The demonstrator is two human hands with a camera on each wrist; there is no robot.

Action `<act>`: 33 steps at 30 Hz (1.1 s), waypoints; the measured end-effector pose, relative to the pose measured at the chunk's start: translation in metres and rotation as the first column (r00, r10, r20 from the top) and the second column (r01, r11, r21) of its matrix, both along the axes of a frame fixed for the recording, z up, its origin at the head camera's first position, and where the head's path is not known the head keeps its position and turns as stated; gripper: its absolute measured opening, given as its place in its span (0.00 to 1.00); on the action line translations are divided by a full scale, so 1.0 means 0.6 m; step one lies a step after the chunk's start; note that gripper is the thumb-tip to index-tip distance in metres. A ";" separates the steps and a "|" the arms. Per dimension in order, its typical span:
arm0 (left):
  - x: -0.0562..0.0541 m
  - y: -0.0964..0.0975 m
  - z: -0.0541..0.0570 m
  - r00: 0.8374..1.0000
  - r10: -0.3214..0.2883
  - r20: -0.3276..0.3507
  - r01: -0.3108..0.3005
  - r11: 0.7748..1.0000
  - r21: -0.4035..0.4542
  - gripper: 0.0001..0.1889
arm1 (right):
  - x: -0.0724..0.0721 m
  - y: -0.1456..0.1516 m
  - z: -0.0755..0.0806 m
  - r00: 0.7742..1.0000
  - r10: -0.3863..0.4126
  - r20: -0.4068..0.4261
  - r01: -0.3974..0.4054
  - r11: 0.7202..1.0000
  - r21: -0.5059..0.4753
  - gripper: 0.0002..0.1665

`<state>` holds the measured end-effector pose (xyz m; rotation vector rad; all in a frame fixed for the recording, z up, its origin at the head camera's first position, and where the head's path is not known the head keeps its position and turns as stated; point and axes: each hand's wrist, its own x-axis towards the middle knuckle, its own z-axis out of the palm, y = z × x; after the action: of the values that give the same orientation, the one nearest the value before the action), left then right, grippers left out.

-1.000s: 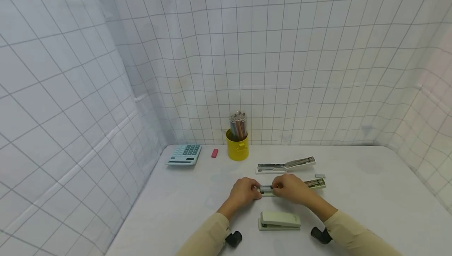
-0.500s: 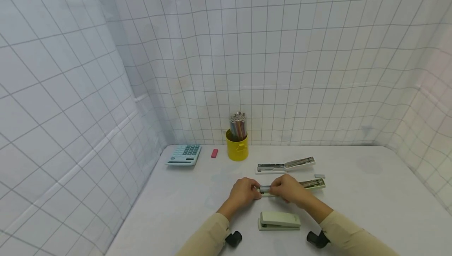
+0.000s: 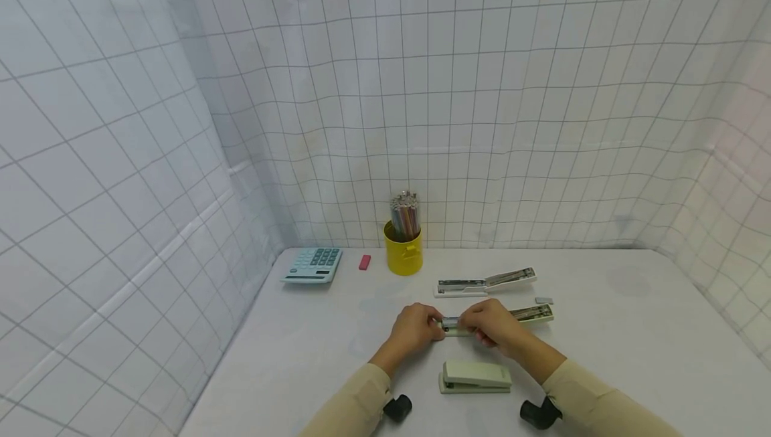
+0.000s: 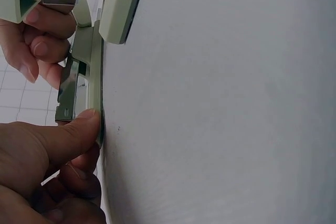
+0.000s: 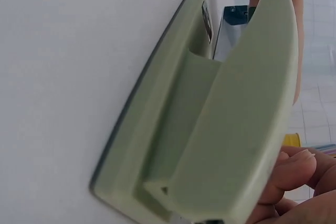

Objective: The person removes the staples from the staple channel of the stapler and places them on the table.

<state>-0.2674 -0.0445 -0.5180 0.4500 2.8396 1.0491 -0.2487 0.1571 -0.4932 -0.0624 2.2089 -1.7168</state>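
In the head view, a pale green stapler [image 3: 454, 332] lies opened out, its top cover [image 3: 536, 313] tipped back to the right. My left hand [image 3: 412, 331] pinches its left end; the left wrist view shows the thumb [image 4: 79, 129] on the base beside the metal magazine [image 4: 66, 90]. Curled fingers of my right hand [image 3: 492, 325] reach the magazine from above; its fingertips are partly hidden, so whether they pinch anything cannot be told. A closed pale green stapler [image 3: 476, 377] sits nearer me and fills much of the right wrist view [image 5: 236, 129].
Behind the hands lies an opened white stapler [image 3: 484, 284]. A small grey block [image 3: 543, 300], perhaps staples, is at its right. Farther back stand a yellow cup [image 3: 403, 256] of pencils, a red eraser-like block [image 3: 365, 262] and a light blue calculator [image 3: 312, 266]. Gridded cloth surrounds the table.
My right hand has slid slightly left along the magazine, closer to my left hand. The left hand keeps its hold on the stapler's end, and the other objects stay put.
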 end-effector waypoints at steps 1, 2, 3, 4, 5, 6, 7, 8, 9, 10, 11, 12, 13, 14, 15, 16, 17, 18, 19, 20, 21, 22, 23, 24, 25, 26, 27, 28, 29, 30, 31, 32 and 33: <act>0.001 0.000 0.001 1.000 -0.001 0.000 0.001 1.000 -0.001 0.09 | 0.001 0.000 -0.001 1.000 -0.006 -0.002 0.006 1.000 -0.004 0.14; 0.000 0.000 0.001 1.000 -0.003 -0.002 0.003 1.000 -0.002 0.09 | 0.001 -0.001 -0.003 1.000 -0.010 -0.006 0.010 1.000 -0.006 0.14; 0.001 -0.001 0.002 1.000 -0.003 0.001 0.003 1.000 -0.001 0.09 | 0.001 -0.001 -0.004 1.000 -0.014 -0.013 0.014 1.000 -0.005 0.14; 0.001 -0.001 0.002 1.000 -0.003 0.004 0.003 1.000 -0.002 0.09 | 0.001 -0.002 -0.005 1.000 -0.018 -0.019 0.018 1.000 -0.004 0.14; 0.001 0.000 0.003 1.000 -0.002 0.008 0.002 1.000 0.000 0.09 | 0.001 -0.002 -0.005 0.999 -0.023 -0.025 0.023 1.000 0.001 0.14; 0.000 0.000 0.002 1.000 0.000 0.013 0.000 1.000 0.001 0.09 | 0.001 -0.003 -0.004 0.999 -0.028 -0.030 0.028 1.000 0.007 0.13; 0.000 0.000 0.002 1.000 0.002 0.017 -0.002 1.000 0.003 0.09 | 0.001 -0.004 -0.003 0.999 -0.031 -0.037 0.031 0.999 0.010 0.12; -0.001 0.000 0.001 1.000 0.004 0.020 -0.004 1.000 0.003 0.09 | 0.001 -0.005 -0.002 0.999 -0.032 -0.044 0.033 0.999 0.012 0.11; -0.001 0.000 0.001 1.000 0.005 0.024 -0.005 1.000 0.003 0.09 | 0.001 -0.006 0.000 0.998 -0.032 -0.052 0.033 0.999 0.018 0.11; -0.001 0.000 0.001 1.000 0.006 0.026 -0.006 1.000 0.002 0.09 | 0.000 -0.008 0.001 0.998 -0.032 -0.058 0.034 0.999 0.020 0.10; -0.001 0.000 0.000 1.000 0.007 0.027 -0.007 1.000 0.002 0.09 | 0.000 -0.009 0.002 0.997 -0.029 -0.068 0.031 0.999 0.024 0.09; -0.001 -0.001 0.000 1.000 0.005 0.024 -0.005 1.000 0.002 0.10 | -0.001 -0.011 0.003 0.997 -0.024 -0.080 0.026 0.999 0.026 0.09; -0.002 -0.001 0.000 1.000 0.004 0.019 -0.004 1.000 0.000 0.10 | -0.003 -0.013 0.003 0.996 -0.016 -0.093 0.019 0.999 0.029 0.08; -0.002 -0.001 0.000 1.000 0.002 0.013 -0.002 1.000 -0.002 0.10 | -0.004 -0.014 0.003 0.994 -0.008 -0.104 0.011 0.999 0.032 0.08; -0.002 -0.001 -0.001 1.000 -0.001 0.006 0.001 1.000 -0.003 0.10 | -0.006 -0.016 0.003 0.993 -0.003 -0.114 0.007 0.999 0.037 0.07; -0.002 -0.001 -0.001 1.000 -0.005 -0.001 0.005 1.000 -0.004 0.11 | -0.007 -0.018 0.004 0.993 -0.001 -0.119 0.005 0.999 0.034 0.06; -0.002 -0.001 -0.001 1.000 -0.009 -0.010 0.009 1.000 -0.005 0.11 | -0.008 -0.020 0.004 0.992 0.002 -0.126 0.003 0.999 0.035 0.05; -0.002 -0.001 -0.002 1.000 -0.014 -0.019 0.014 1.000 -0.006 0.11 | -0.009 -0.021 0.004 0.992 0.001 -0.126 0.003 0.999 0.033 0.05; -0.002 -0.001 -0.002 1.000 -0.017 -0.026 0.017 1.000 -0.010 0.11 | -0.009 -0.023 0.005 0.992 0.000 -0.125 0.004 1.000 0.029 0.04; -0.002 -0.001 -0.002 0.999 -0.020 -0.030 0.020 1.000 -0.012 0.11 | -0.009 -0.024 0.005 0.993 -0.005 -0.121 0.008 1.000 0.027 0.04; -0.002 -0.001 -0.002 0.999 -0.024 -0.033 0.023 1.000 -0.013 0.11 | -0.009 -0.025 0.006 0.993 -0.010 -0.117 0.014 1.000 0.027 0.04; -0.002 -0.002 -0.002 0.999 -0.025 -0.036 0.024 1.000 -0.014 0.11 | -0.009 -0.027 0.006 0.994 -0.015 -0.112 0.018 0.999 0.030 0.04; -0.002 -0.002 -0.002 0.999 -0.025 -0.036 0.024 1.000 -0.015 0.11 | -0.009 -0.028 0.006 0.994 -0.019 -0.108 0.023 0.999 0.033 0.04; -0.003 -0.002 -0.003 0.999 -0.024 -0.035 0.023 1.000 -0.015 0.12 | -0.009 -0.030 0.007 0.994 -0.024 -0.105 0.028 0.999 0.037 0.04; -0.003 -0.003 -0.003 0.999 -0.022 -0.032 0.021 1.000 -0.014 0.12 | -0.009 -0.032 0.007 0.994 -0.029 -0.104 0.034 0.998 0.043 0.04; -0.003 -0.003 -0.003 0.999 -0.019 -0.029 0.019 1.000 -0.013 0.12 | -0.010 -0.035 0.007 0.994 -0.034 -0.103 0.040 0.998 0.051 0.04; -0.003 -0.003 -0.004 0.999 -0.018 -0.028 0.017 1.000 -0.011 0.12 | -0.010 -0.037 0.007 0.994 -0.039 -0.103 0.045 0.997 0.058 0.04; -0.003 -0.004 -0.004 1.000 -0.016 -0.026 0.016 1.000 -0.009 0.12 | -0.011 -0.039 0.007 0.993 -0.047 -0.105 0.054 0.996 0.068 0.04; -0.002 -0.004 -0.004 1.000 -0.016 -0.025 0.015 1.000 -0.007 0.12 | -0.011 -0.041 0.007 0.992 -0.055 -0.111 0.063 0.995 0.079 0.04; -0.002 -0.004 -0.004 1.000 -0.015 -0.025 0.015 1.000 -0.006 0.12 | -0.011 -0.044 0.007 0.991 -0.061 -0.116 0.072 0.993 0.089 0.04; -0.002 -0.004 -0.003 1.000 -0.015 -0.026 0.015 1.000 -0.006 0.12 | -0.012 -0.046 0.007 0.991 -0.068 -0.117 0.079 0.992 0.098 0.05; -0.001 -0.004 -0.003 0.999 -0.015 -0.030 0.015 1.000 -0.008 0.12 | -0.012 -0.047 0.007 0.990 -0.072 -0.119 0.084 0.991 0.104 0.06; -0.001 -0.004 -0.003 0.999 -0.015 -0.034 0.015 1.000 -0.008 0.12 | -0.012 -0.049 0.007 0.990 -0.071 -0.122 0.085 0.990 0.109 0.07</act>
<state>-0.2682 -0.0469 -0.5201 0.4925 2.8638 1.0368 -0.2558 0.1279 -0.4889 -0.0515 2.4212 -1.6630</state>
